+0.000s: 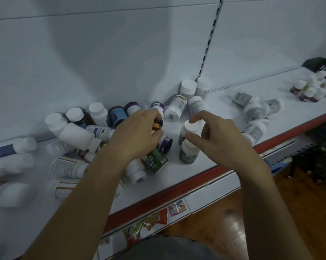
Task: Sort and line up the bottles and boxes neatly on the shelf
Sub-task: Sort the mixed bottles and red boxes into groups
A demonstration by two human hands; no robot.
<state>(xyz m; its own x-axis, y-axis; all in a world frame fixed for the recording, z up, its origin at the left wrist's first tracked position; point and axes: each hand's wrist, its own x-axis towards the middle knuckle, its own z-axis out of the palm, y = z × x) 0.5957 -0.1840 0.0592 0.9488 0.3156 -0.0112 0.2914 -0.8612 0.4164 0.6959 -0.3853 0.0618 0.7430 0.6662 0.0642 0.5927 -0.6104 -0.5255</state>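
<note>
Dozens of bottles lie jumbled on the white shelf [233,102]. At the far left they are smeared by blur, and their labels cannot be read. Next comes a heap of white-capped bottles [78,132], mostly on their sides and touching one another. The left hand [137,136] reaches into this heap, its fingers curled round an orange-capped bottle [157,126]. The body of that bottle is hidden under the palm, so I cannot tell how it lies. Below that wrist sits a dark green item [154,160]; whether it is a bottle or a box is hard to make out.

Right of the gap, a green-labelled bottle [190,127] stands upright with its long axis vertical. A second green bottle [188,153] stands just in front of it, toward the shelf's red edge. The right hand [222,139] is the nearer one. It comes in from the right, with the bottle on its fingertip side, and thumb and forefinger pinch the white cap. Judging by the pair, the next move probably depends on keeping this bottle upright while setting it in line with its twin.

Farther right, grey-labelled bottles [256,109] lie scattered. Beyond them a small upright cluster [312,89] sits beside a black basket [317,64], which is cut off by the frame
</note>
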